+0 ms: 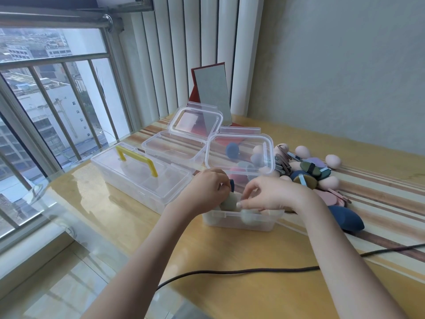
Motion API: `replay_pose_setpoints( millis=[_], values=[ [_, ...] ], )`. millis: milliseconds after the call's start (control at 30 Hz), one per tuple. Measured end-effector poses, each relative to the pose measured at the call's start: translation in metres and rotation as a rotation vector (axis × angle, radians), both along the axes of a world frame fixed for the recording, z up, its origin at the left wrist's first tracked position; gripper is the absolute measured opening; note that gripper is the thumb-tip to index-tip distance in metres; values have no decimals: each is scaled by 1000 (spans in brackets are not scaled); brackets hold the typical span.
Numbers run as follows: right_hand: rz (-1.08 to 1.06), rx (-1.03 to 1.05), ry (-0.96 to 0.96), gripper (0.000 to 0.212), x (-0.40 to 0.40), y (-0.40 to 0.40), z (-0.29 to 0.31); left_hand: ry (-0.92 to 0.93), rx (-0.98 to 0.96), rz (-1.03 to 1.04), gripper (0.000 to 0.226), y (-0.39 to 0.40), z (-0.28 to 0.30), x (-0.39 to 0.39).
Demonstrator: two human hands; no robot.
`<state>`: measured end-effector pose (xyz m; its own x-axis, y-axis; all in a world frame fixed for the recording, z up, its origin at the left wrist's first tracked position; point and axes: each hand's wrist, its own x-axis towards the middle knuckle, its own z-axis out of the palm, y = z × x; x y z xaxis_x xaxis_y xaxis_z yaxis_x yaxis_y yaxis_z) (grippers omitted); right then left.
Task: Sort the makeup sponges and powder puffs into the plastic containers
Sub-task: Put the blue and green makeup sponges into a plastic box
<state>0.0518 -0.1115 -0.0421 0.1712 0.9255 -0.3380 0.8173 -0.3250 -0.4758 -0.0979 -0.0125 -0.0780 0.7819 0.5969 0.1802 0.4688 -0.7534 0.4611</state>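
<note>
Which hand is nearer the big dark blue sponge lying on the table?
Right. The right hand works just left of the dark blue sponge; the left hand is farther left.

We see clear glossy plastic containers (239, 218), one box lid (138, 171) with an opaque yellow plastic handle (137, 160). The sponges (332, 161) look matt and soft, foam-like. The table (128, 217) has a shiny glass top over what looks like wood, and the mirror (212, 93) looks smooth
</note>
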Motion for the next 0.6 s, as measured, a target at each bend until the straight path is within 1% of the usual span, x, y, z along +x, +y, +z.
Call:
replay_pose_setpoints(
  millis=[33,100,133,200,233,300,400,467,533,600],
  values=[
    [37,-31,-28,22,-1,-1,-1,4,-19,-4,24,0,1,0],
    [54,-53,-30,23,-3,0,-3,14,-68,-21,33,-1,4,-2],
    [42,-49,-41,24,-4,2,-4,20,-83,-33,37,-2,5,-2],
    [1,-37,-94,20,-6,5,-8,37,-74,-60,40,-1,7,-4],
    [-25,-26,-125,23,-8,7,-11,53,-62,-70,38,0,6,-4],
    [-61,-4,-158,33,-13,10,-15,80,-38,-73,26,2,5,-3],
    [-36,-12,-120,39,-14,9,-13,91,0,-45,18,4,4,1],
    [22,-65,-107,37,-9,5,-8,98,12,-29,18,3,3,3],
    [51,-109,-154,31,-5,2,-5,86,25,-14,19,3,1,3],
    [52,-115,-201,31,-7,3,-7,69,35,-7,19,3,-1,3]
  ],
)
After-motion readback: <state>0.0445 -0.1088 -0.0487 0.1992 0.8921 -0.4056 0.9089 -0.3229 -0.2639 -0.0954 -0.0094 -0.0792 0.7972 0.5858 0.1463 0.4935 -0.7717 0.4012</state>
